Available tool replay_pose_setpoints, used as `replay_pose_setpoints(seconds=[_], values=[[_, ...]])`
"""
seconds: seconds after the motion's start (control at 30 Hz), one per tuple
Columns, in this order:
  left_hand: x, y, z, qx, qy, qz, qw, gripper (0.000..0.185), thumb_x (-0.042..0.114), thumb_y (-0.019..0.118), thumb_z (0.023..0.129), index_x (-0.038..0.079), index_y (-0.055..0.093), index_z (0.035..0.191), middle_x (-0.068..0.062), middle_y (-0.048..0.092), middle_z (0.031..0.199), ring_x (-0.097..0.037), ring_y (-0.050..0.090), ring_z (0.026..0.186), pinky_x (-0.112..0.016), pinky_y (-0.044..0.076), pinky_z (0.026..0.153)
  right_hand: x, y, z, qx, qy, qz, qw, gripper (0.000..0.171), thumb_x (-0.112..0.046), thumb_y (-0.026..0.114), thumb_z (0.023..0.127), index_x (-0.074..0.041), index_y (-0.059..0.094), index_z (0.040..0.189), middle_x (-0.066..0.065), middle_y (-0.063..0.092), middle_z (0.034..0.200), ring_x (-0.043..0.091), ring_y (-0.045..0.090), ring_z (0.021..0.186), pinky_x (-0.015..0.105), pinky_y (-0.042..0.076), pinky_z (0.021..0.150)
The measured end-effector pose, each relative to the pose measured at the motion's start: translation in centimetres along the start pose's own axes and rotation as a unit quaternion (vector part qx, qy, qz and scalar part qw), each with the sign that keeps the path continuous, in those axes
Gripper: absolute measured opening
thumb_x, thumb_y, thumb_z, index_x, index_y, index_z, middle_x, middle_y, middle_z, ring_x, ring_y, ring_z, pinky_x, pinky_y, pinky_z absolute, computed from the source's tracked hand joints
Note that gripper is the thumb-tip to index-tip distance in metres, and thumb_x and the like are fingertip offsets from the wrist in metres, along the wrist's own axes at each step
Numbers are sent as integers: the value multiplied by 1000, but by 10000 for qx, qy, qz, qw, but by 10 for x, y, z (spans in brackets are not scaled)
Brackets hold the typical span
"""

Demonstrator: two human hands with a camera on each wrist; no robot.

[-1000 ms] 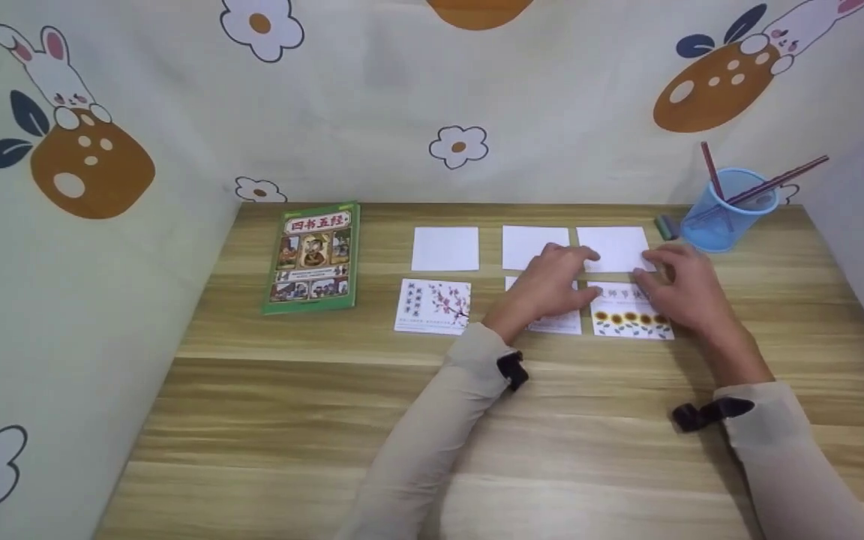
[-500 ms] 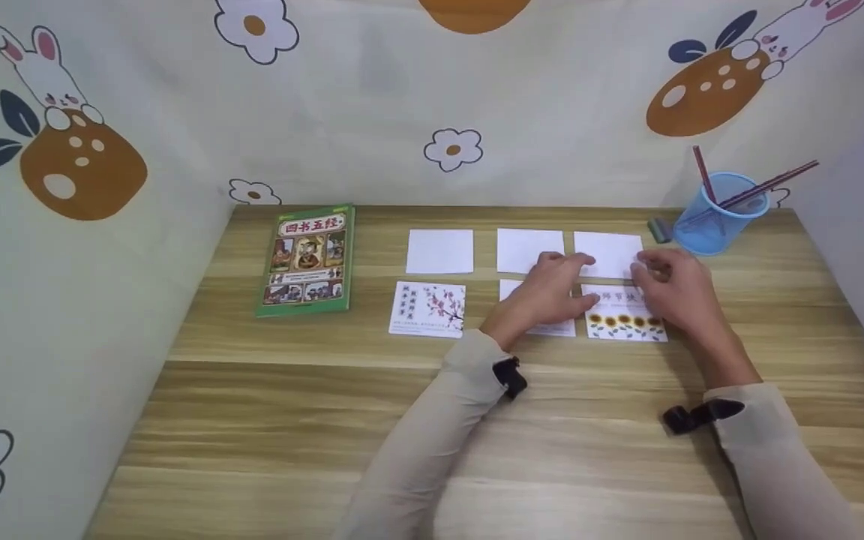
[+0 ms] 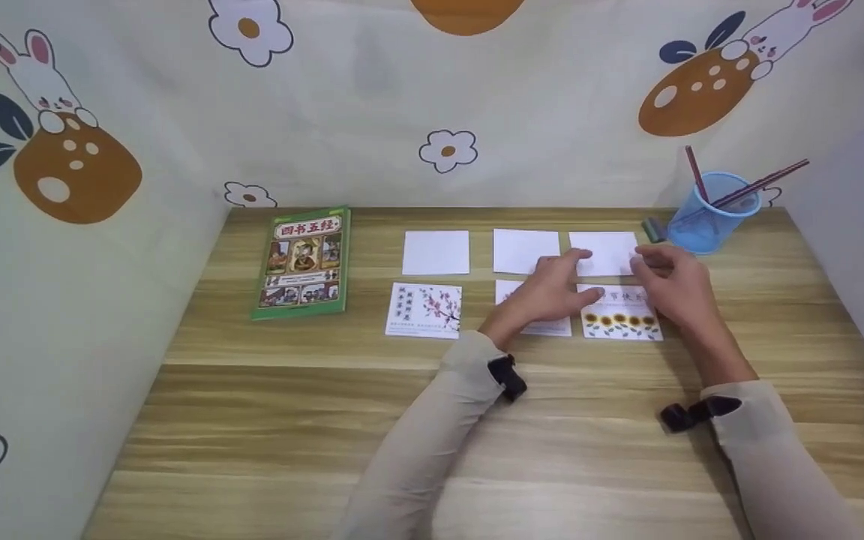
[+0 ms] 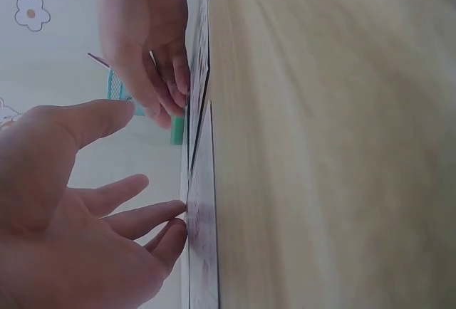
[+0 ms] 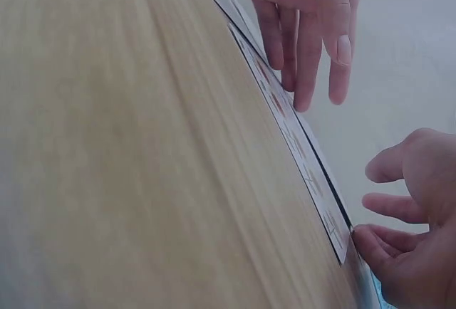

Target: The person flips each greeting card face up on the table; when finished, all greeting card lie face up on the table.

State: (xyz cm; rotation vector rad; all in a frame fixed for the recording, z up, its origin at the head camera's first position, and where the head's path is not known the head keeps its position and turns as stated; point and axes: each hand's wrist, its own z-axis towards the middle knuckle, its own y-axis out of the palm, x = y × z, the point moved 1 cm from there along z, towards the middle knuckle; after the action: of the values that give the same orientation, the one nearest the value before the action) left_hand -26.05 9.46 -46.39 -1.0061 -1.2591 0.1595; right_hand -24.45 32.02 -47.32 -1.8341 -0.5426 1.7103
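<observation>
cloth printed with rabbits and flowers walls in a wooden table (image 3: 327, 420) on three sides, and six cards lie on it in two rows of three. the person's left hand (image 3: 544, 292) rests flat, fingers straight and loosely spread, over the middle card of the near row (image 3: 544, 327), its fingertips reaching toward the gap before the blank card (image 3: 603, 252) at the right end of the far row. the right hand (image 3: 672, 285) sits just right of it, fingers bent down onto that blank card's right edge and the top of the sunflower card (image 3: 621, 324); whether it pinches an edge cannot be told, though the right wrist view shows fingertips at a card's corner. the blank card lies straight ahead of both hands, its long side running left to right, and the right hand is nearer. a blue cup (image 3: 709, 217) of sticks stands close to the right, so room there is tight; bare table opens toward the person. a green book (image 3: 302, 262) lies well apart at the left.
</observation>
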Motion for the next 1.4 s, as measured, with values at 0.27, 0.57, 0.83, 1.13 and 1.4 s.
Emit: replay_pose_setpoints(seconds=[0.27, 0.57, 0.83, 1.13, 1.4], values=[[-2, -1, 1, 33, 89, -145, 9998, 69, 42, 66, 94, 17, 40, 152, -1, 58, 90, -17, 52, 114, -26, 41, 109, -3, -4, 3, 546, 392, 741, 9950, 51, -43, 62, 97, -13, 60, 138, 9, 64, 130, 12, 61, 114, 13, 50, 87], [0, -1, 3, 86, 453, -866, 9952, 65, 40, 60, 99, 16, 37, 154, -5, 49, 152, -17, 53, 134, -24, 42, 110, -21, 5, -1, 324, -907, 3314, 9386, 58, -34, 58, 101, -11, 39, 151, 14, 55, 140, 21, 63, 119, 21, 53, 98], [-1, -2, 4, 607, 519, -2440, 9665, 68, 52, 49, 102, 17, 27, 157, -5, 54, 148, -17, 62, 126, -24, 52, 100, -29, 21, -8, -787, -1515, 2136, 9619, 52, -42, 35, 108, -10, 52, 145, 12, 57, 144, 16, 56, 130, 32, 51, 104], [-4, -2, 5, 827, 197, -3474, 9338, 80, -4, 51, 98, 28, 15, 161, -17, 56, 144, -17, 74, 103, -26, 60, 86, -23, 23, -6, -589, -1095, 1215, 9848, 40, -35, 54, 103, -13, 60, 137, 6, 58, 143, 25, 54, 132, 14, 43, 98], [-7, -2, 5, 782, 159, -2764, 9577, 48, 10, 60, 98, 15, 51, 145, -6, 60, 139, -11, 69, 111, -17, 56, 85, -17, 21, -4, -418, -1309, 818, 9871, 36, -29, 63, 99, -16, 64, 132, 7, 56, 145, 28, 49, 136, 42, 36, 118]])
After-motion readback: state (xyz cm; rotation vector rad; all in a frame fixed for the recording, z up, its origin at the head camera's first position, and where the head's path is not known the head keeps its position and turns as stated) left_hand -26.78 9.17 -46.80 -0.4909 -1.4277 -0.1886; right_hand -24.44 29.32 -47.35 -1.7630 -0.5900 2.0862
